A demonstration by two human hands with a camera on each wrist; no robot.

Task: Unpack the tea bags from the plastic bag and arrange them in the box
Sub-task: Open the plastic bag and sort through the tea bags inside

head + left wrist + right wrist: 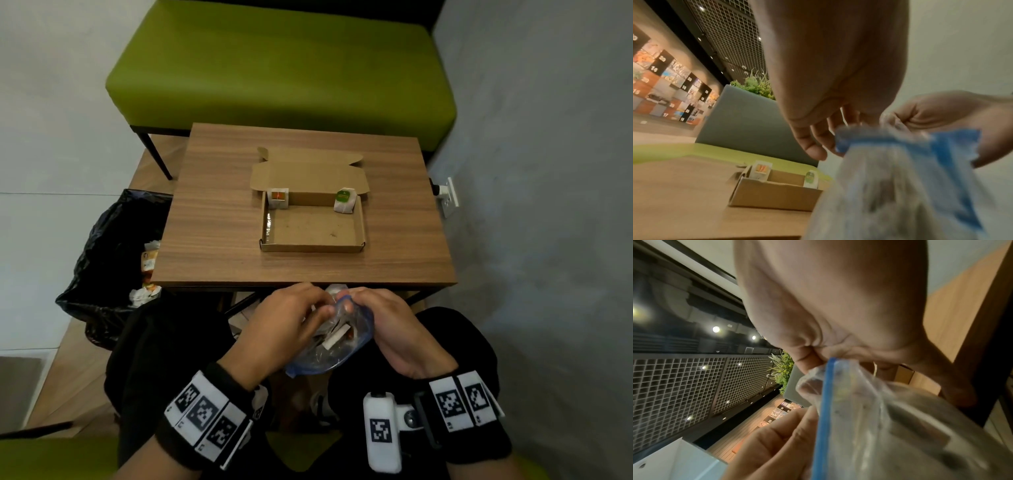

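A clear plastic bag (346, 346) with a blue zip strip hangs over my lap, just short of the table's near edge. My left hand (325, 308) and right hand (347, 303) each pinch its rim at the mouth. Several tea bags (334, 339) show inside it. In the left wrist view the plastic bag (890, 186) is blurred, and the right hand (900, 120) pinches its top. The right wrist view shows the blue strip (824, 410) close up. An open cardboard box (311, 246) sits mid-table. An orange-labelled tea bag (278, 198) stands in its back left corner, a green-labelled tea bag (344, 200) in its back right.
The wooden table (222, 260) stands between me and a green bench (281, 68). A black rubbish bag (113, 260) with litter sits on the floor at the left. A wall socket (448, 195) is on the grey wall to the right.
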